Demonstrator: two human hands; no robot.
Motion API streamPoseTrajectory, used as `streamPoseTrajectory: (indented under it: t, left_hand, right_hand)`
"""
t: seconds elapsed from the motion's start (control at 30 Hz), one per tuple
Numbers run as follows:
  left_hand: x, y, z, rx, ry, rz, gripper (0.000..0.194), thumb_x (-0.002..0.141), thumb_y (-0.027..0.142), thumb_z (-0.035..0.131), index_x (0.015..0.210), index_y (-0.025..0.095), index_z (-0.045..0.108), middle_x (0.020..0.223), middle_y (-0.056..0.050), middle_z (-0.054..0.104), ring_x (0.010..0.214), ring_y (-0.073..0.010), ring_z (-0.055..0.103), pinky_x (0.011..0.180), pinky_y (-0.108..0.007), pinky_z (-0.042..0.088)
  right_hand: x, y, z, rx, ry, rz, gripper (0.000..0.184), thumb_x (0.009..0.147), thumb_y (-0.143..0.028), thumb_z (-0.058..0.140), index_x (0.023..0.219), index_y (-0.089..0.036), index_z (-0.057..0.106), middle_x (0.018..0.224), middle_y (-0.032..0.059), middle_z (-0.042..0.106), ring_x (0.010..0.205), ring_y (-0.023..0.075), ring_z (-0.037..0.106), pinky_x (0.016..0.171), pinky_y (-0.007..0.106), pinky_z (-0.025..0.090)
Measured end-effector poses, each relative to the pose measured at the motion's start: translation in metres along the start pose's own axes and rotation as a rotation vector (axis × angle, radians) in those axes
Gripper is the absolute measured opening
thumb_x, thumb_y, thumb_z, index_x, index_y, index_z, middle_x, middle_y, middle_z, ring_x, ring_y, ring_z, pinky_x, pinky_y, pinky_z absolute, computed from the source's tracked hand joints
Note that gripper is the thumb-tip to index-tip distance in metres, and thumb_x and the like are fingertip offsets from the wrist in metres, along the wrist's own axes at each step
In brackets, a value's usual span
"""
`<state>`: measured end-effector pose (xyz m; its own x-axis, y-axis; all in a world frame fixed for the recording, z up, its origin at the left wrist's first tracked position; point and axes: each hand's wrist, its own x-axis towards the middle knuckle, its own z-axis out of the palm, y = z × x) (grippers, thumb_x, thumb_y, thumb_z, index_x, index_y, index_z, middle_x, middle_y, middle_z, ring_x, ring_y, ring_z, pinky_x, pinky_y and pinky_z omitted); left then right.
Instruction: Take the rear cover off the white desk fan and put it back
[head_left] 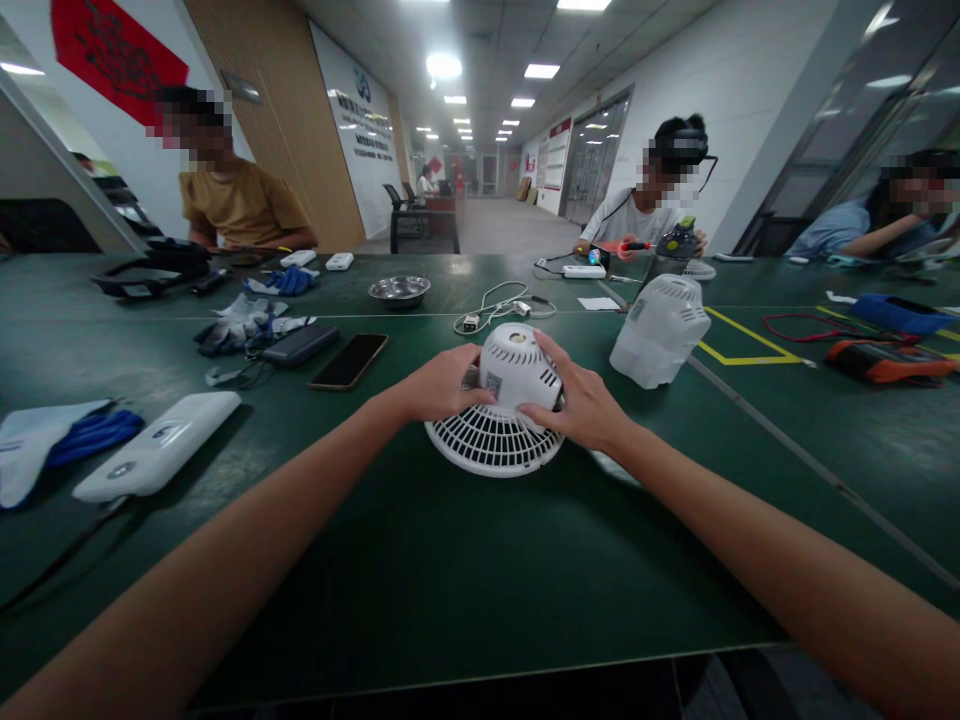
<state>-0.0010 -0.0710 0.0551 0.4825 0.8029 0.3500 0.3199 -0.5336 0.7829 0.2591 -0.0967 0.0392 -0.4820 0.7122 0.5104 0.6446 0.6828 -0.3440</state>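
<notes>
A white fan head lies grille down on the green table, its round slotted motor housing (517,365) facing up above the fan grille (491,440). My left hand (450,385) grips the housing's left side. On its right side my right hand (581,395) is wrapped round it, thumb low at the front and fingers over the top. A printed square code shows on the housing between my thumbs. Under my right wrist lies a flat pale object (616,468), mostly hidden. Farther right stands a white slotted plastic casing (664,330).
On the green table (480,580) to the left lie a phone (350,361), a white power bank (159,447) and gloves (244,325). Behind are a metal bowl (400,291) and a white cable (502,305). An orange meter (889,360) lies right. Several people sit around.
</notes>
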Motion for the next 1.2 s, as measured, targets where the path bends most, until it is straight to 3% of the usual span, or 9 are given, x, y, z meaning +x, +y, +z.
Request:
streamPoseTrajectory:
  t: [0.13,0.2,0.27,0.4,0.53,0.67,0.83,1.03,1.2]
  left_hand:
    - [0.001,-0.006,0.007,-0.129,0.147,-0.025,0.064,0.070,0.011,0.075,0.132,0.018,0.059,0.117,-0.012,0.069,0.124,-0.0364,0.056,0.112,-0.052,0.035]
    - [-0.001,-0.011,0.006,-0.130,0.098,0.021,0.078,0.073,0.013,0.072,0.146,0.021,0.045,0.125,-0.013,0.067,0.127,-0.0365,0.055,0.113,-0.056,0.035]
    - [-0.002,-0.015,0.004,-0.061,-0.024,0.109,0.094,0.074,0.020,0.074,0.156,0.025,0.027,0.138,-0.015,0.060,0.130,-0.0383,0.053,0.112,-0.060,0.034]
    - [-0.002,-0.021,0.001,0.075,-0.125,0.227,0.117,0.072,0.038,0.080,0.160,0.031,0.004,0.151,-0.018,0.046,0.134,-0.0441,0.048,0.111,-0.064,0.034]
    - [-0.001,-0.020,0.005,0.158,-0.079,0.263,0.123,0.068,0.046,0.083,0.160,0.030,0.003,0.148,-0.019,0.048,0.128,-0.0464,0.053,0.108,-0.065,0.037]
    - [-0.003,-0.013,0.009,0.229,-0.080,0.311,0.124,0.066,0.047,0.084,0.160,0.031,0.005,0.151,-0.018,0.044,0.126,-0.0448,0.054,0.106,-0.063,0.042]
    - [-0.004,-0.008,0.012,0.259,-0.081,0.386,0.123,0.063,0.047,0.085,0.159,0.030,0.009,0.158,-0.018,0.033,0.131,-0.0449,0.049,0.105,-0.059,0.044]
    - [-0.003,-0.008,0.013,0.304,-0.050,0.400,0.113,0.062,0.045,0.085,0.152,0.028,0.017,0.142,-0.018,0.048,0.114,-0.0387,0.060,0.094,-0.054,0.052]
    - [-0.004,-0.007,0.013,0.325,-0.033,0.388,0.111,0.061,0.044,0.084,0.149,0.027,0.019,0.136,-0.018,0.051,0.106,-0.0358,0.063,0.086,-0.050,0.054]
  right_hand:
    - [0.000,-0.009,0.000,-0.026,-0.050,0.031,0.095,0.083,-0.056,0.066,0.159,-0.030,0.015,0.124,0.0144,0.066,0.090,0.0334,0.068,0.082,0.059,0.055]
    - [-0.003,-0.013,0.001,0.062,-0.078,0.011,0.090,0.087,-0.052,0.063,0.159,-0.029,0.014,0.111,0.0109,0.069,0.079,0.0264,0.067,0.077,0.051,0.056]
    - [-0.005,-0.014,0.003,0.139,-0.078,0.007,0.088,0.089,-0.046,0.061,0.159,-0.028,0.011,0.098,0.0067,0.069,0.072,0.0220,0.064,0.074,0.046,0.056]
    - [-0.002,-0.004,0.003,0.145,-0.002,0.006,0.092,0.086,-0.042,0.065,0.159,-0.027,0.011,0.095,0.0053,0.066,0.077,0.0232,0.062,0.078,0.048,0.056]
    - [0.006,0.010,-0.007,0.092,0.071,-0.112,0.093,0.078,-0.047,0.073,0.155,-0.033,0.024,0.138,0.0119,0.051,0.120,0.0361,0.053,0.101,0.060,0.046]
    - [0.008,0.015,-0.010,0.276,-0.064,-0.178,0.102,0.076,-0.048,0.075,0.157,-0.037,0.013,0.161,0.0085,0.026,0.138,0.0394,0.039,0.110,0.061,0.039]
    - [0.003,0.011,-0.005,0.409,-0.104,-0.159,0.105,0.070,-0.042,0.079,0.154,-0.036,0.016,0.159,0.0097,0.030,0.135,0.0387,0.044,0.111,0.060,0.039]
    - [0.003,0.009,-0.006,0.412,-0.098,-0.116,0.093,0.071,-0.036,0.078,0.147,-0.035,0.025,0.142,0.0100,0.049,0.120,0.0340,0.056,0.105,0.057,0.045]
    - [0.005,0.009,-0.006,0.389,-0.096,-0.120,0.091,0.069,-0.034,0.078,0.144,-0.034,0.026,0.135,0.0092,0.052,0.115,0.0318,0.058,0.101,0.055,0.048]
